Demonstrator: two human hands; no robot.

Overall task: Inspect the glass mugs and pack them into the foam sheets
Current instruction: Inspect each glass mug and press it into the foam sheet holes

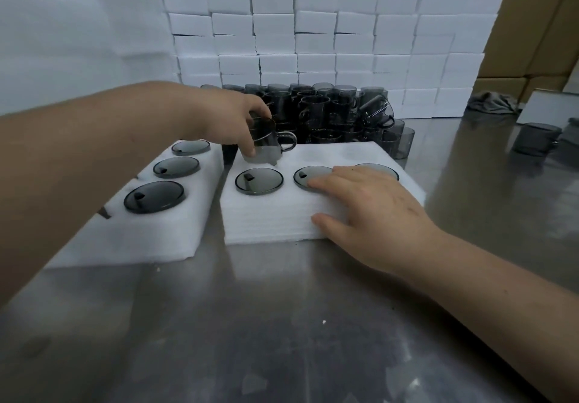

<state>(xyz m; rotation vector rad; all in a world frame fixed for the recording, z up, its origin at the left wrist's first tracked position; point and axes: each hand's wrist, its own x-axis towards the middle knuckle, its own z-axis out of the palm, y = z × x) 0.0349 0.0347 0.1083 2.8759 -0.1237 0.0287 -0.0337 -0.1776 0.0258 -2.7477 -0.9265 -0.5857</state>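
A smoky grey glass mug with its handle pointing right is held in my left hand, tilted over the back left hole of the middle foam block. Three mugs sit sunk in that block's front row; one shows fully. My right hand lies flat on the block, fingers spread over the second mug and partly hiding the third. A second foam block to the left holds three sunk mugs. Loose dark mugs are piled behind.
The blocks lie on a shiny steel table. A wall of white foam blocks rises at the back. Cardboard boxes stand at the right, with a grey cloth and a single mug near them.
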